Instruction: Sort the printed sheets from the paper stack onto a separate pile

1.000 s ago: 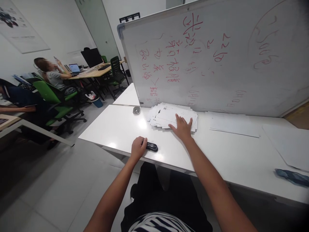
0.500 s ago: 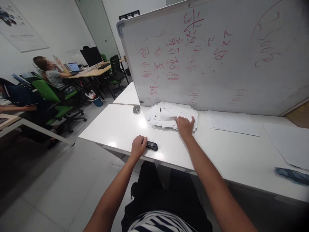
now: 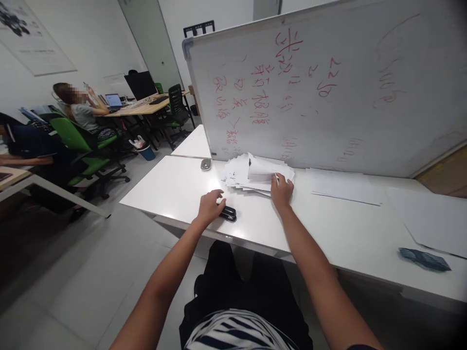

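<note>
Indoor light puts glare on the white tabletop (image 3: 175,182); the floor (image 3: 73,262) lies shadowed at left, and the picture's right corners darken

White wall (image 3: 100,36), grey floor (image 3: 120,257), green chair (image 3: 69,133), red-lettered whiteboard (image 3: 314,121).

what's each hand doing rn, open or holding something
Left hand: partly open over one end of the black stapler; contact can't be told.
Right hand: closed, holding a bent-up sheet on the paper stack.
</note>
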`<state>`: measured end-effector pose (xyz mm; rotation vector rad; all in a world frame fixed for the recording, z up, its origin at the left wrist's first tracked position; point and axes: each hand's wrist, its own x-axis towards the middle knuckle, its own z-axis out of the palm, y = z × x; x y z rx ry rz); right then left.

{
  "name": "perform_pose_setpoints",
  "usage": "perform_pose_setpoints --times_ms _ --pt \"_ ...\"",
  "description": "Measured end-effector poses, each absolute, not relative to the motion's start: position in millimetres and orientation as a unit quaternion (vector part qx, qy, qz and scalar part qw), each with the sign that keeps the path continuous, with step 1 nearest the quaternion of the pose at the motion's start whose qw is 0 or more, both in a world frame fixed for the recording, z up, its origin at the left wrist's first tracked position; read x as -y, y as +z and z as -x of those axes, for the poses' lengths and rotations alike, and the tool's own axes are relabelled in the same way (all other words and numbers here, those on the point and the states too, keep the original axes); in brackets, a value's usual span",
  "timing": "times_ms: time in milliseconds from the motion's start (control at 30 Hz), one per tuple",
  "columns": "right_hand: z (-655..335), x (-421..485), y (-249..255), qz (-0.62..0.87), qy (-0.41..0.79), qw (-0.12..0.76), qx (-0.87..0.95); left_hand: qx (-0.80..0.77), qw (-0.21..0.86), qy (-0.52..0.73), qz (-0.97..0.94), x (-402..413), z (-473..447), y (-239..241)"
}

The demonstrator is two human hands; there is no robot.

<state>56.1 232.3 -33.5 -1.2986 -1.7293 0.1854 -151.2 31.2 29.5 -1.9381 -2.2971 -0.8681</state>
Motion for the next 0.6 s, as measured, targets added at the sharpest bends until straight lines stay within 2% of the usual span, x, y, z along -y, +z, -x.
perform_pose_setpoints --times_ms 133,267,433,600 --pt "-58.9 -232.3 -28.7 0.542 0.127 0.48 0.679 0.623 0.029 -0.163 0.764 -101.3 128.6 60.8" --pt "-65.2 -229.2 -21.5 0.552 0.159 0.491 0.655 0.567 0.038 -0.072 0.819 -160.5 98.5 55.3" --pt "-70.5 -233.1 -15.1 0.559 0.182 0.567 0.576 0.572 0.025 -0.04 0.819 -166.3 91.7 41.3" --pt "-73.3 -237.5 -12.9 0.543 0.191 0.625 0.527 0.631 0.043 0.017 0.775 -156.9 95.7 53.5"
